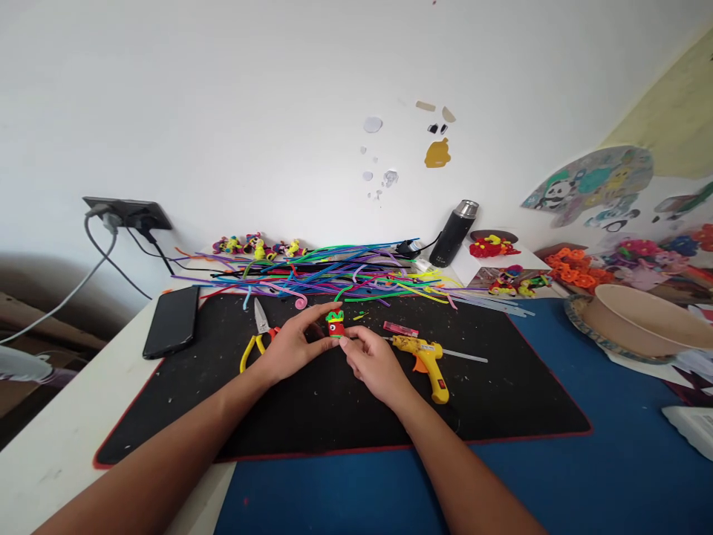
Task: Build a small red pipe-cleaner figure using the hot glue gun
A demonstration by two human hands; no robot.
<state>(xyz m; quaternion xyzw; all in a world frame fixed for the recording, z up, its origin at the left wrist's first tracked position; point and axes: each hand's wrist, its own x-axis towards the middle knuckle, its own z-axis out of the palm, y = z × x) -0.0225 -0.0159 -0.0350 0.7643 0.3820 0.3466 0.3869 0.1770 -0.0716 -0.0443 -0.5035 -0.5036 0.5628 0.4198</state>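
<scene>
Between my two hands, over the black mat (267,423), is a small red pipe-cleaner figure (336,328) with an eye and a green and yellow top. My left hand (298,338) grips it from the left, forefinger at its top and thumb near its base. The fingertips of my right hand (373,364) are pinched together at its lower right edge; whether they hold some small piece of their own cannot be made out. Scissors (257,338) with yellow and orange handles lie just left of my left hand. A yellow glue gun (428,360) with a clear glue stick rests right of my right hand.
Loose coloured pipe cleaners (334,267) are heaped along the wall. A phone (171,321) lies at the mat's left edge. At the back right stand a black flask (454,234) and a white box (471,264); a bowl (657,316) sits far right. Finished figures (259,245) lie behind the heap.
</scene>
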